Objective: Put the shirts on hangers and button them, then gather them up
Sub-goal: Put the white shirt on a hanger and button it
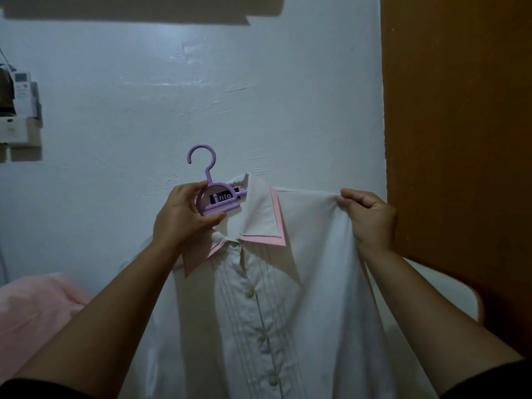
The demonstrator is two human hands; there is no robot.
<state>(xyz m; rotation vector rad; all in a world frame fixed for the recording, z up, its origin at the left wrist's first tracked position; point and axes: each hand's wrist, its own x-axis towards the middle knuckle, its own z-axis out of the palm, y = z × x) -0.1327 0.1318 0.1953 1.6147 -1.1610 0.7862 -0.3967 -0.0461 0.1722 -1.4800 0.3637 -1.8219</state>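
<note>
Gripping the purple hanger point(213, 197) at the shirt's point(273, 283) collar, left hand point(184, 217) holds it up; right hand point(368, 217) pinches the shirt's shoulder.

— Was there any writing to read?
— One word: "inta", in pale letters on a small black label point(221, 198) set in the arched neck of the purple hanger point(214, 194).
— Anything on the device point(23, 90) mounted on the wall at the far left?
— It was too small and dim to make out. Nothing else bore legible text.
</note>
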